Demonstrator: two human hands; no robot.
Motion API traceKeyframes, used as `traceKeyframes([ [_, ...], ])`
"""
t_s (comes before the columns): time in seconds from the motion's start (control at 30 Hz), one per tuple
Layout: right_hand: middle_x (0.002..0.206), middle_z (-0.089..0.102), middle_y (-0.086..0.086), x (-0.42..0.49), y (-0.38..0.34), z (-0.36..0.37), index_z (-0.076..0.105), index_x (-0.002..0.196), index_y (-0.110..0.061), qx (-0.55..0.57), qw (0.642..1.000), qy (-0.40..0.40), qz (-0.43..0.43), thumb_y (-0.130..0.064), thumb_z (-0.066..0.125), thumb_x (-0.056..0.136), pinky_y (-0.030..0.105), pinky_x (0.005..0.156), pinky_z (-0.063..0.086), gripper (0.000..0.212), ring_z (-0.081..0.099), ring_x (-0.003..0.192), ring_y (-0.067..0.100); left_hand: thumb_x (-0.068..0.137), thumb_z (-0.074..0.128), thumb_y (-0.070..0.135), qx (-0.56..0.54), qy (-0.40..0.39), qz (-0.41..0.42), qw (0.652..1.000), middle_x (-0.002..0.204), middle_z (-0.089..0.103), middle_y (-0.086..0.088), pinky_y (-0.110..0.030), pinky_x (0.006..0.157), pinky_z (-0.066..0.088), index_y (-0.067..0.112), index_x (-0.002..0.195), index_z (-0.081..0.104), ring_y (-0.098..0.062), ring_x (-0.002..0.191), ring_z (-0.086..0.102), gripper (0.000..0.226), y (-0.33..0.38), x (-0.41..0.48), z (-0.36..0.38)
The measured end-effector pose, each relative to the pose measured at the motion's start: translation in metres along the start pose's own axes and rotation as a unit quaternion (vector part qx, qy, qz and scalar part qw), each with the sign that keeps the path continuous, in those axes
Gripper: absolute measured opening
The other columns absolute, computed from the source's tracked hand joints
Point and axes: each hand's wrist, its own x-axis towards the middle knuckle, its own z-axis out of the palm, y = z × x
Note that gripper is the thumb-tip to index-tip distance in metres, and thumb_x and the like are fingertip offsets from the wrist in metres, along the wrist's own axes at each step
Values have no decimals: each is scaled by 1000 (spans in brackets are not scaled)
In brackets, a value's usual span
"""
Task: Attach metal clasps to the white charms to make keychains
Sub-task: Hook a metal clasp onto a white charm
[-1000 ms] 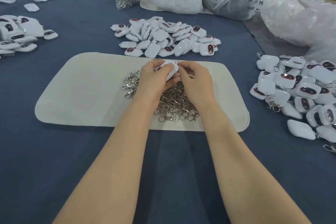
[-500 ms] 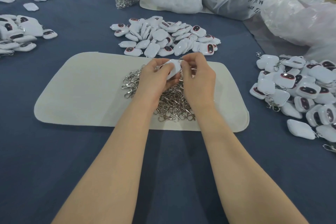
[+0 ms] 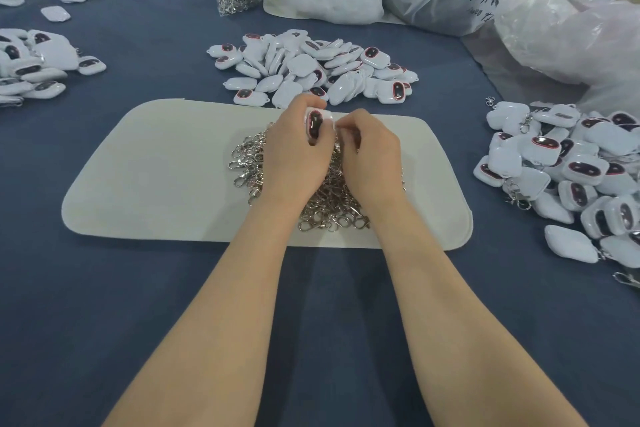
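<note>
While I work over the pale mat (image 3: pixel 156 177) on the blue table (image 3: pixel 104 305), a pile of charms (image 3: pixel 31 62) lies well off to the far left. At the middle of the mat my left hand (image 3: pixel 294 152) is curled round one white charm (image 3: pixel 314 123) and holds it up on edge, with its dark, red-rimmed oval facing me. Just to its right, my right hand (image 3: pixel 372 149) has its fingers bent in and the tips pinched tight at the charm's right edge. Whether a clasp is already between them I cannot tell, as the knuckles hide it. Under both wrists lies the heap of metal clasps (image 3: pixel 325 201), and the unfinished charms (image 3: pixel 311 66) sit just beyond the mat's far edge.

I judge this to be the joining step: getting a clasp's ring through the charm's small loop. Next I need a steady left grip and a fine twist from the right fingertips. Then the piece goes to the finished keychains (image 3: pixel 571 166) on the right.
</note>
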Motion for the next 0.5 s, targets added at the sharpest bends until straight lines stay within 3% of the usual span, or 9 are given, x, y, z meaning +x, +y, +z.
traceKeyframes([
  [0.1,90,64,0,1,-3,-2,64,107,-10,58,997,20,36,-8,53,93,6,71,37,17,55,83,10,91,54,12,-122,7,-103,987,86,60,8,-23,71,53,25,97,54,-7,69,64,15,2,4,-1],
  [0.13,91,63,-2,1,-4,-2,63,109,-11,75,996,21,49,-9,54,94,3,71,36,18,55,82,7,91,54,10,-180,9,-154,971,89,61,2,-26,67,56,24,96,54,-9,63,64,15,2,6,-2],
  [0.27,95,67,-6,1,-4,0,68,104,-13,61,996,-28,50,-16,53,95,11,76,35,18,53,85,0,93,53,7,-345,32,-271,898,86,60,-6,-18,54,52,13,101,54,-6,53,60,9,3,9,-5],
  [0.4,96,65,-12,2,-6,1,66,107,-17,116,990,-25,77,-22,54,95,16,85,40,18,58,93,2,94,53,7,-389,15,-293,873,84,63,-7,-18,56,52,10,102,55,-9,60,60,9,2,10,-7],
  [0.5,90,65,-15,4,-6,1,64,97,-21,157,983,-1,94,-18,57,93,13,80,43,9,61,92,3,94,53,5,-407,-11,-296,864,79,63,-7,-19,57,53,9,99,56,-8,56,60,7,4,9,-6],
])
